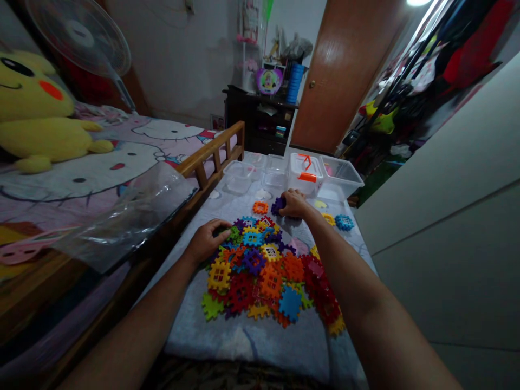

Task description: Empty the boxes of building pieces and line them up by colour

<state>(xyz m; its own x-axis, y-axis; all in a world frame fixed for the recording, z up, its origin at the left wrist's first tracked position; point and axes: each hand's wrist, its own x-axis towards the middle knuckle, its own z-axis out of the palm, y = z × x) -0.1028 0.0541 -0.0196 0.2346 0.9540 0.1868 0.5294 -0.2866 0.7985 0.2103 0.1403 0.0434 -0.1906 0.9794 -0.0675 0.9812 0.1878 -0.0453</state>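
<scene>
My right hand point(294, 203) reaches over the far part of the cloth, its fingers closed on a purple interlocking building block point(278, 206). A dark piece lies under that hand, mostly hidden. At the left edge of a heap of colourful notched blocks point(254, 260) is my left hand point(208, 239), thumb and forefinger apart, beside a green block point(234, 234) that the fingertips seem to touch. An orange window-shaped block point(260, 208) lies left of the purple one. To the right of my right forearm are a blue block point(344, 222) and a yellow block point(328, 219).
Clear plastic containers point(239, 176) and a lidded box with orange clips point(304, 169) line the far edge. A wooden bed rail point(219, 146) and a plastic bag point(138, 216) are on the left. A pale cabinet point(447, 233) borders the right.
</scene>
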